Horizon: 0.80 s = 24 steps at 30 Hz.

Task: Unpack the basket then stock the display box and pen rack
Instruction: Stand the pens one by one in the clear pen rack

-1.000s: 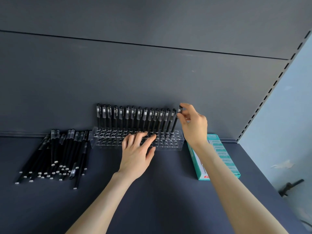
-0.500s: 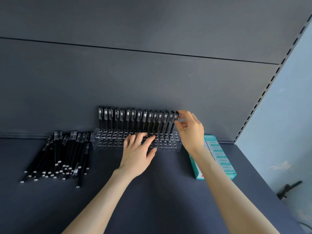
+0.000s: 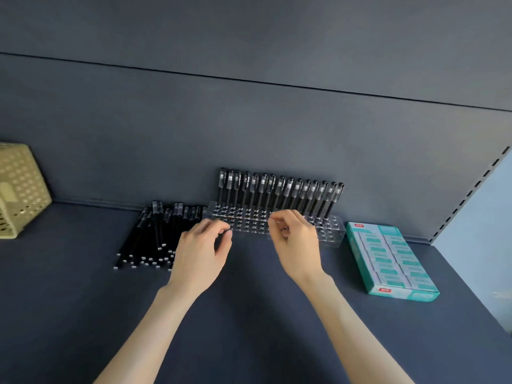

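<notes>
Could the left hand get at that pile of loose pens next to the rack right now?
Probably yes. The left hand hovers right beside the pile of loose pens, which lies uncovered on the shelf left of the clear pen rack; nothing stands between them.

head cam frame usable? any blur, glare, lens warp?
Head view: the left hand and right hand are motion-blurred at the fingers, so the grip is unreadable. The clear pen rack shows mostly as faint glints. The back-panel seam runs slanted, typical of wide-angle perspective. Lighting is soft and even, with weak shadows. The basket is cropped at the left edge.
</notes>
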### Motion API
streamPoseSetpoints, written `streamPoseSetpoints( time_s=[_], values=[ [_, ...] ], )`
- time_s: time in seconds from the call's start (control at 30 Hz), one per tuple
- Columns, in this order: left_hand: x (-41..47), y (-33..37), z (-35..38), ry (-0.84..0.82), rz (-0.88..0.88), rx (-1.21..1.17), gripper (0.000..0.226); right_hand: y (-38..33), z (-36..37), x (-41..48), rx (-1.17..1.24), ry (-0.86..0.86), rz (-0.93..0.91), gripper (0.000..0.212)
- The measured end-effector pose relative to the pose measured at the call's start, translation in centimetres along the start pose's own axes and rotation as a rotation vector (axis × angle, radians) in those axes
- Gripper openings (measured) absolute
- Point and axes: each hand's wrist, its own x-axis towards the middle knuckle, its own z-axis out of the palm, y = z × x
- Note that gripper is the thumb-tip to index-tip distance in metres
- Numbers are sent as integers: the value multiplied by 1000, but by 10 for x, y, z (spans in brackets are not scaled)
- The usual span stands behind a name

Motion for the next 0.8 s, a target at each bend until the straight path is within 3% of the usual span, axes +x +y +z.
streamPoseSetpoints(
  time_s=[0.27, 0.4, 0.63, 0.8],
  values=[
    [-12, -96, -63, -45, -39, 4, 11, -63, 96, -22, -24, -96, 65, 10],
    [-10, -137, -75, -136, -114, 88, 29, -92, 142, -27, -106, -87, 139, 14],
    [2, -167, -75, -227, -287, 100, 57, -109, 181, -27, -321, -73, 251, 32],
    [14, -171, -69, -286, -353, 65, 61, -109, 196, -24, -433, -74, 287, 43]
  ],
)
